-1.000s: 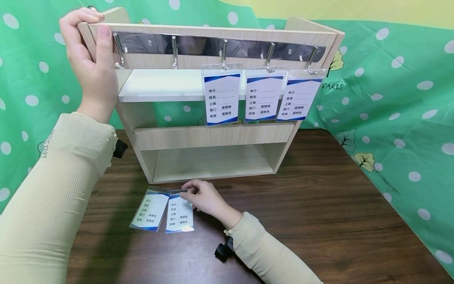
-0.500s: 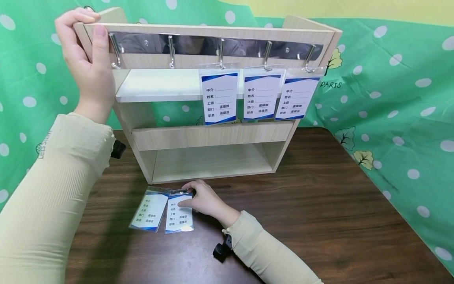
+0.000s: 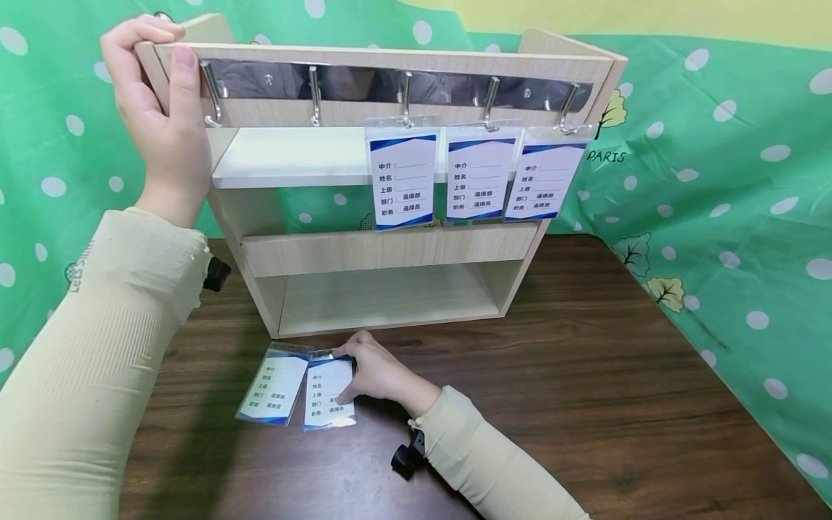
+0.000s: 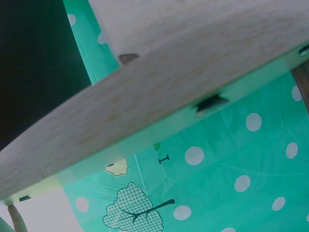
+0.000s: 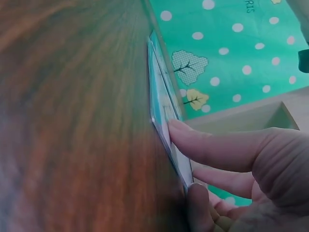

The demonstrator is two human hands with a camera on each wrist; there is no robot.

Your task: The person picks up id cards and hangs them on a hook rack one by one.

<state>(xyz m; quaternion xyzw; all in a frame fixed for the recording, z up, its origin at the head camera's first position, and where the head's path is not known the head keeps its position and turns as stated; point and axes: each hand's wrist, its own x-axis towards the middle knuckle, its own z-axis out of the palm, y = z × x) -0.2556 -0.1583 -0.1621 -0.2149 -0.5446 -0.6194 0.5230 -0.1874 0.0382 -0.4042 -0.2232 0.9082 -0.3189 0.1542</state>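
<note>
In the head view my left hand [image 3: 159, 119] grips the upper left corner of a pale wooden shelf [image 3: 390, 249], thumb on the front board and fingers over the side. Low at the front, my right hand [image 3: 380, 368] holds a badge [image 3: 328, 393] lying on the table, its thumb on the card's face and fingers at the top edge. The right wrist view shows this thumb [image 5: 207, 145] against the clear sleeve, with a fingertip at its near edge. A second badge [image 3: 273, 386] lies just left, close beside the first.
A metal strip [image 3: 364, 85] with several hooks runs along the shelf's top board. Three badges hang from the hooks on the right, including a middle badge [image 3: 482, 177]; the two left hooks are bare. Dark wooden table [image 3: 585, 375] below, green dotted cloth [image 3: 747, 238] behind.
My right thumb has slid down the badge's face towards its lower right, and that badge has shifted slightly towards me. The left hand keeps its grip on the shelf.
</note>
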